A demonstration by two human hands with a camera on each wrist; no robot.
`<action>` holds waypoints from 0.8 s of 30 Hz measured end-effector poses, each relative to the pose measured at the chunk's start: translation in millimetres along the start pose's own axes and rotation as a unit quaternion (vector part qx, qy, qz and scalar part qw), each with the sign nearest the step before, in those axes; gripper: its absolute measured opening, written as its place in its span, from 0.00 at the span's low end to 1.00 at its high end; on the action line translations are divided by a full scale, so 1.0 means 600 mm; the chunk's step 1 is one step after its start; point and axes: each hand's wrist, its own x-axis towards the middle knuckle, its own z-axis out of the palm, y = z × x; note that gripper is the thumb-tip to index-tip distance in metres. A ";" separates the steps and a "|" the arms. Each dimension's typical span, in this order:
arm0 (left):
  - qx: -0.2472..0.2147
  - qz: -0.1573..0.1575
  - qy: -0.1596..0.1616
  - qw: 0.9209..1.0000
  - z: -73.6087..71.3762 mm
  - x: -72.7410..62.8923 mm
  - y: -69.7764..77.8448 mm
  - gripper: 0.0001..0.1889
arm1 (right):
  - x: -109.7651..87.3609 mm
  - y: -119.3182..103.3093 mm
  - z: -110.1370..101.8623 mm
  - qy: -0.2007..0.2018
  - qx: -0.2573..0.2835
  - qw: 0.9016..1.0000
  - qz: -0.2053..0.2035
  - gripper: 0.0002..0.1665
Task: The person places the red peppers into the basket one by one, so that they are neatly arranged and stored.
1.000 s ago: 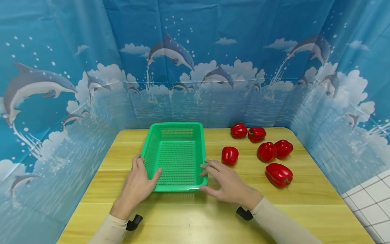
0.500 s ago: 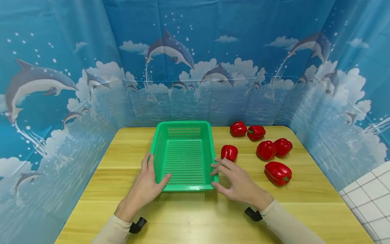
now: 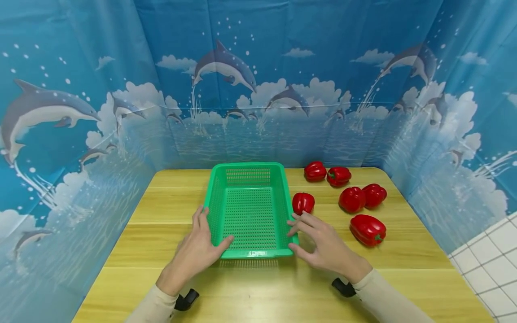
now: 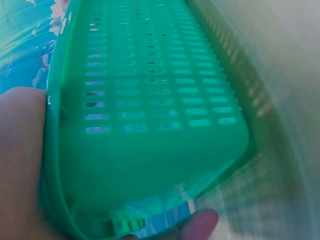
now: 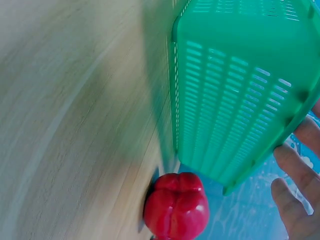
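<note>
A green plastic basket [image 3: 258, 254] with slotted walls stands on the wooden table, nothing inside it. My left hand [image 3: 195, 251] holds its near left corner, the thumb over the rim and the fingers along the outer left side. At the near right corner, my right hand [image 3: 327, 246] grips the rim, fingertips over the right edge and thumb at the front. Just beyond the right fingers lies a red bell pepper [image 3: 303, 202], close to the basket's right wall. The right wrist view shows the same bell pepper [image 5: 176, 206] below the basket's slotted side [image 5: 225, 105].
Several more red bell peppers lie on the right of the table [image 3: 250, 296]: a pair at the back [image 3: 315, 171], two touching [image 3: 352, 199], and one nearer [image 3: 367, 229]. A dolphin-print curtain [image 3: 258, 130] surrounds the table. White tiles [image 3: 492, 264] show at the right.
Both hands have moved the basket to the right, and it has come slightly nearer. The gap to the closest bell pepper has narrowed. The peppers have stayed in place.
</note>
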 end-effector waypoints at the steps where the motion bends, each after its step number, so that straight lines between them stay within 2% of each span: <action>1: -0.001 -0.003 0.001 1.000 0.001 0.001 0.002 0.66 | -0.002 -0.001 -0.001 0.001 -0.003 1.000 0.000 0.13; 8: -0.022 -0.019 0.014 0.999 0.013 0.011 0.009 0.66 | -0.012 -0.004 -0.005 0.009 -0.008 1.000 0.001 0.13; 12: -0.018 -0.019 0.022 0.999 0.018 0.009 0.008 0.65 | -0.015 -0.001 -0.010 0.002 0.012 1.000 0.002 0.13; 15: -0.017 -0.015 0.027 0.999 0.019 0.007 0.008 0.65 | -0.016 0.006 -0.017 -0.001 0.048 0.999 0.016 0.17; 19: -0.016 -0.011 0.033 0.999 0.021 0.006 0.009 0.64 | -0.010 0.022 -0.028 0.010 0.085 0.994 0.062 0.24; 24: -0.012 -0.010 0.038 0.999 0.025 0.005 0.009 0.64 | 0.003 0.053 -0.036 0.032 0.088 0.984 0.153 0.27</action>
